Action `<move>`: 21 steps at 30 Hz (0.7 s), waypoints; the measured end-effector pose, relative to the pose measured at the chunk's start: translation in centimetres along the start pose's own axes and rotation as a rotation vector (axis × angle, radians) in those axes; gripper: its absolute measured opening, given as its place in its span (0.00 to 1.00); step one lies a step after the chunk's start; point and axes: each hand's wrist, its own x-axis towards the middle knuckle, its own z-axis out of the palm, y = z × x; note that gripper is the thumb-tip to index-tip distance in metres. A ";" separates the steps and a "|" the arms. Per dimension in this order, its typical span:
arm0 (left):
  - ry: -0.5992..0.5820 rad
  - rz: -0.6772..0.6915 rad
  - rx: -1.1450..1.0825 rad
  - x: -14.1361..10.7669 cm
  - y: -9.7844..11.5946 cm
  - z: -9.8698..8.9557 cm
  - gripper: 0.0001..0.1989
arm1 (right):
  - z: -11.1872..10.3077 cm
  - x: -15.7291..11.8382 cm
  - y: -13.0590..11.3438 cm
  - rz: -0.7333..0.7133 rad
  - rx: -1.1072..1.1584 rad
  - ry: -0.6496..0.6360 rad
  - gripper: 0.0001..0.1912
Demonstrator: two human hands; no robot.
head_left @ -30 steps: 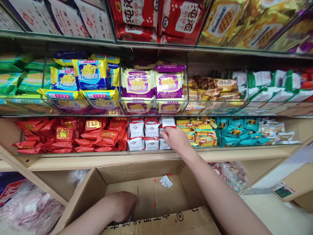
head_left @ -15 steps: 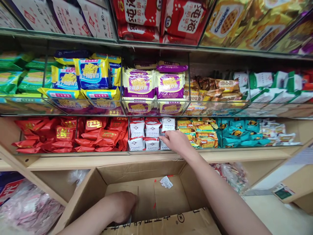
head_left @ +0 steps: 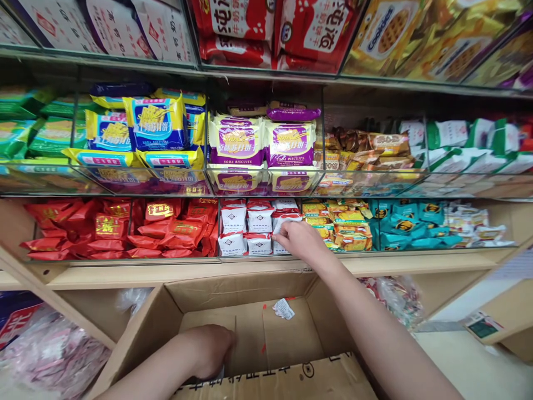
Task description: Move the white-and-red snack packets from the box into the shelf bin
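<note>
My right hand (head_left: 303, 241) reaches to the bottom shelf, its fingers closed on a white packet (head_left: 287, 220) at the right end of the compartment of red-and-white packets (head_left: 260, 220). Down inside the open cardboard box (head_left: 291, 333), my left hand (head_left: 213, 350) is near the front flap. A bit of something pale shows beneath it, but its fingers are mostly hidden. A crumpled printed label (head_left: 283, 309) lies on the box floor, right of my left hand.
Red packets (head_left: 110, 226) lie left of the white ones, yellow packets (head_left: 350, 228) and teal packets (head_left: 410, 225) to their right. Clear shelf fronts run above, with purple biscuit packs (head_left: 290, 144). Plastic bags (head_left: 50, 350) fill a lower left cubby.
The white packet at my right fingers has tilted and come down slightly, uncovering a red-and-white packet behind it. My left hand has hardly moved.
</note>
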 end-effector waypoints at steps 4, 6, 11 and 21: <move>0.003 0.011 -0.005 -0.1 0.1 -0.1 0.20 | 0.3 0.1 0.0 0.045 -0.040 0.063 0.11; 0.008 0.018 -0.006 0.0 0.0 0.0 0.20 | 0.3 0.2 -0.1 0.073 -0.035 0.132 0.10; 0.018 0.037 -0.008 0.1 -0.2 0.2 0.20 | 0.7 0.4 0.0 0.075 0.010 0.279 0.10; 0.027 0.030 -0.011 0.1 -0.3 0.3 0.20 | 1.4 0.8 0.3 -0.001 0.070 0.259 0.13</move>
